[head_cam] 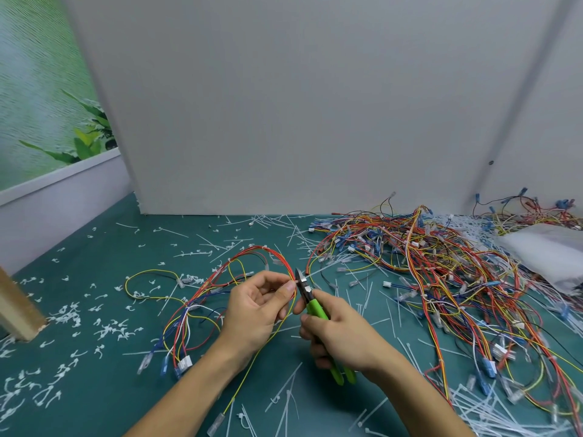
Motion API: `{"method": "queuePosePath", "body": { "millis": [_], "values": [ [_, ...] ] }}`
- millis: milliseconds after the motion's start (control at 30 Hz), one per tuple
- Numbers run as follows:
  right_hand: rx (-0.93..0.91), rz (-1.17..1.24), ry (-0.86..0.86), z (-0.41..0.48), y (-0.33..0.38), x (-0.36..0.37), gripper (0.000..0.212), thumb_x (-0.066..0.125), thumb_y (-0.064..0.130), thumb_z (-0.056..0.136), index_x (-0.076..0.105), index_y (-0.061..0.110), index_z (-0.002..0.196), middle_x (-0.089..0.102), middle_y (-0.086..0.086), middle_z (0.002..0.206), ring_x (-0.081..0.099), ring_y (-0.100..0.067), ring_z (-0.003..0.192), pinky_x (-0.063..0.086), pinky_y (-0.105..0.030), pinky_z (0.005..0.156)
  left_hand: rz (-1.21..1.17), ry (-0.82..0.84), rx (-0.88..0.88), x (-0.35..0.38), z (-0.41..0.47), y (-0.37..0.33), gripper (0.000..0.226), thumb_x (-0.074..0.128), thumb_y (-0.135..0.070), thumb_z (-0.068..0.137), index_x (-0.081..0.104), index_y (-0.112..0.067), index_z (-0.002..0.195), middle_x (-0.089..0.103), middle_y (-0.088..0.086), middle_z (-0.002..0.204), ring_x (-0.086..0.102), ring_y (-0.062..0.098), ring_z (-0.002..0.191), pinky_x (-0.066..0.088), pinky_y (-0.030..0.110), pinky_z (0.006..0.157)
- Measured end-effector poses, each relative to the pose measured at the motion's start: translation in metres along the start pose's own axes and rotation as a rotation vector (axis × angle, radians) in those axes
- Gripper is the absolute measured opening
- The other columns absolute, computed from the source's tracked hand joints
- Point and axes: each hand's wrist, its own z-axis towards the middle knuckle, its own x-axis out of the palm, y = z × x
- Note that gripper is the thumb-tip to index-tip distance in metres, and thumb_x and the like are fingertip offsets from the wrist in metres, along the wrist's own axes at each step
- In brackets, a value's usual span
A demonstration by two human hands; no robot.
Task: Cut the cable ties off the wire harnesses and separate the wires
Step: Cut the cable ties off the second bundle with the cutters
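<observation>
A wire harness [202,298] of red, yellow, blue and white wires loops across the green table in front of me. My left hand [255,310] pinches its red and yellow strands between thumb and fingers. My right hand [340,339] grips green-handled cutters [310,302]. The cutter jaws point up and sit right against the wires at my left fingertips, where a small white cable tie [296,281] shows. White and blue connectors [181,364] hang at the harness's near end.
A big tangled pile of harnesses [441,272] fills the right side, with a white plastic bag [549,250] behind it. Cut white tie pieces [72,313] litter the left and front of the mat. A grey partition [299,121] stands behind; a wooden post [19,313] at left.
</observation>
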Motion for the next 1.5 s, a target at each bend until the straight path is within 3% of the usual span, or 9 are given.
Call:
{"method": "queuePosePath", "body": {
  "millis": [300, 567, 800, 967, 1100, 1333, 1500],
  "values": [
    [-0.036, 0.018, 0.017, 0.0014, -0.0008, -0.0019, 0.005, 0.051, 0.011, 0.103, 0.051, 0.010, 0.107, 0.044, 0.002, 0.064, 0.037, -0.018, 0.049, 0.036, -0.026, 0.047, 0.001, -0.044, 0.017, 0.0041, -0.0015, -0.0015, 0.003, 0.068, -0.001, 0.089, 0.066, -0.003, 0.089, 0.062, 0.001, 0.064, 0.049, 0.010, 0.048, 0.044, 0.017, 0.050],
    [-0.075, -0.034, -0.002, 0.0017, -0.0034, -0.0036, 0.028, 0.057, 0.030, 0.087, 0.052, 0.011, 0.107, 0.044, 0.001, 0.067, 0.041, -0.017, 0.049, 0.040, -0.027, 0.047, 0.008, -0.070, 0.018, 0.0051, -0.0019, -0.0008, 0.002, 0.068, -0.002, 0.089, 0.067, -0.002, 0.091, 0.063, -0.001, 0.065, 0.049, 0.009, 0.048, 0.044, 0.017, 0.050],
    [-0.101, -0.068, -0.043, 0.0031, -0.0044, -0.0019, 0.005, 0.049, 0.016, 0.103, 0.052, 0.014, 0.099, 0.044, 0.005, 0.063, 0.037, -0.013, 0.045, 0.037, -0.021, 0.044, -0.002, -0.077, 0.019, 0.0061, -0.0026, -0.0027, 0.003, 0.068, -0.002, 0.089, 0.066, -0.002, 0.092, 0.063, -0.001, 0.066, 0.049, 0.009, 0.049, 0.043, 0.017, 0.048],
    [-0.089, -0.063, -0.042, 0.0020, -0.0029, -0.0005, 0.004, 0.049, 0.013, 0.104, 0.051, 0.010, 0.103, 0.044, 0.002, 0.064, 0.040, -0.016, 0.046, 0.038, -0.025, 0.045, 0.012, -0.069, 0.027, 0.0061, -0.0024, -0.0019, 0.003, 0.068, -0.001, 0.089, 0.066, -0.003, 0.091, 0.063, 0.000, 0.065, 0.049, 0.011, 0.048, 0.044, 0.017, 0.049],
    [-0.132, -0.120, -0.049, 0.0018, -0.0034, 0.0033, 0.003, 0.047, 0.014, 0.105, 0.049, 0.012, 0.105, 0.052, -0.003, 0.067, 0.051, -0.025, 0.051, 0.047, -0.032, 0.046, 0.019, -0.063, 0.034, 0.0062, -0.0025, -0.0009, 0.004, 0.067, 0.000, 0.090, 0.066, -0.004, 0.091, 0.063, -0.002, 0.065, 0.049, 0.010, 0.049, 0.043, 0.017, 0.048],
    [-0.151, -0.134, -0.059, 0.0012, -0.0046, 0.0025, 0.009, 0.046, 0.015, 0.105, 0.050, 0.017, 0.097, 0.052, 0.000, 0.062, 0.048, -0.025, 0.047, 0.041, -0.030, 0.042, 0.022, -0.051, 0.044, 0.0066, -0.0035, -0.0027, 0.005, 0.066, 0.000, 0.091, 0.065, -0.004, 0.091, 0.063, -0.001, 0.066, 0.048, 0.010, 0.049, 0.043, 0.017, 0.048],
    [-0.147, -0.119, -0.070, 0.0008, -0.0013, 0.0021, 0.005, 0.055, 0.017, 0.103, 0.054, 0.013, 0.103, 0.057, -0.006, 0.073, 0.062, -0.024, 0.061, 0.055, -0.041, 0.058, 0.005, -0.053, 0.031, 0.0069, -0.0030, -0.0050, 0.005, 0.066, 0.001, 0.090, 0.065, -0.005, 0.090, 0.062, -0.002, 0.065, 0.048, 0.009, 0.047, 0.041, 0.017, 0.046]
  ]
}}
